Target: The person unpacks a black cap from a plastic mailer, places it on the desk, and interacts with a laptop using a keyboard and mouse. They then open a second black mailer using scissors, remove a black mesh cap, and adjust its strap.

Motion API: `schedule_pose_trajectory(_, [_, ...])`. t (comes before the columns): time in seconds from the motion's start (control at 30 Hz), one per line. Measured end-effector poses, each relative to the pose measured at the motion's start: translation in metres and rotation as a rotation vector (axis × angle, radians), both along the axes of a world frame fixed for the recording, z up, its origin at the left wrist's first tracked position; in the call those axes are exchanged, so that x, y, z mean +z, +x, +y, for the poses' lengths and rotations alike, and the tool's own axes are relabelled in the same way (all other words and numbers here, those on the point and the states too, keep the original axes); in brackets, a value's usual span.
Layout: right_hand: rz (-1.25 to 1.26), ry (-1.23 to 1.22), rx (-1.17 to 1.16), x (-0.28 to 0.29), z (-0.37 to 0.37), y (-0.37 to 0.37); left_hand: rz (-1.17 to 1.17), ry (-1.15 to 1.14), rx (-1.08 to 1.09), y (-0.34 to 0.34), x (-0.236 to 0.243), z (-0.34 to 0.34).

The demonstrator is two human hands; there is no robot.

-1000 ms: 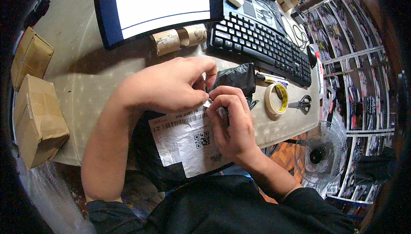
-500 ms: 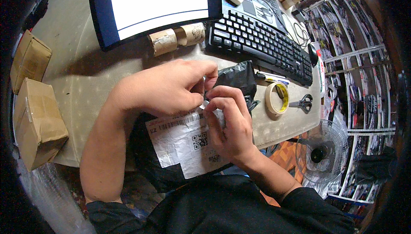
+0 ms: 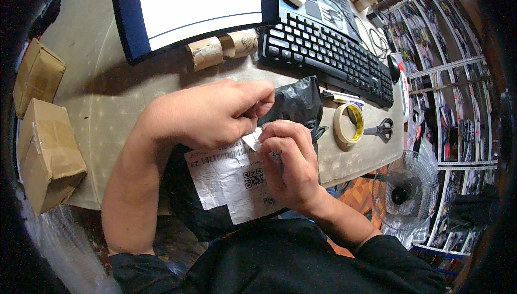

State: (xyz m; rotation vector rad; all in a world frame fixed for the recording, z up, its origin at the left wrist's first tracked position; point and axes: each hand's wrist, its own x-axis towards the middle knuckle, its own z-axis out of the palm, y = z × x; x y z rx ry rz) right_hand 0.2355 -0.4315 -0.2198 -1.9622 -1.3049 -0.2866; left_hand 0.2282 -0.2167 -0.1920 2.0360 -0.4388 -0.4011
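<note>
A black plastic mailing bag (image 3: 186,208) lies in front of me, partly on the table's near edge. Stuck on it is a creased white shipping label (image 3: 218,178) with a barcode and square codes. My right hand (image 3: 293,167) is closed, its thumb and index finger pinching a lifted white flap (image 3: 252,140) at the label's upper edge. Beside it my left hand (image 3: 207,113) is closed too, knuckles up, fingertips at the bag next to that flap. What its curled fingers grip is mostly hidden. Loose black plastic spreads beyond both hands.
Beyond the bag stand a monitor (image 3: 199,8), cardboard tubes (image 3: 207,53) and a black keyboard (image 3: 328,57). To the right lie a marker (image 3: 342,98), a tape roll (image 3: 339,132) and scissors (image 3: 383,129). Cardboard boxes (image 3: 51,143) sit left; a fan (image 3: 401,193) and shelves are at right.
The white flap at the label's upper edge now stands out more between my fingers. My right hand has shifted slightly down; the left has barely moved.
</note>
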Motion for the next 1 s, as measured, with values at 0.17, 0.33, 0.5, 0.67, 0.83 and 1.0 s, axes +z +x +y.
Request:
schedule_pose_trajectory(0.17, [-0.033,-0.001,0.041,0.000,-0.001,0.002,-0.027,0.011,0.004,-0.001,-0.001,-0.001])
schedule_pose_trajectory(0.33, [-0.025,-0.004,0.066,-0.001,-0.002,0.004,-0.089,0.037,0.005,-0.003,-0.001,0.002])
schedule_pose_trajectory(0.5, [0.105,0.055,0.001,-0.004,0.001,0.000,-0.039,0.190,0.117,-0.011,0.016,0.009])
schedule_pose_trajectory(0.67, [0.068,-0.058,-0.018,0.007,0.004,0.003,-0.065,0.282,0.038,-0.014,0.011,0.008])
schedule_pose_trajectory(0.83, [-0.026,-0.096,-0.047,0.001,0.007,0.004,-0.126,0.294,-0.011,-0.011,0.009,0.006])
schedule_pose_trajectory(1.0, [-0.109,-0.067,-0.009,0.003,0.006,0.004,-0.145,0.293,-0.046,-0.007,0.005,0.008])
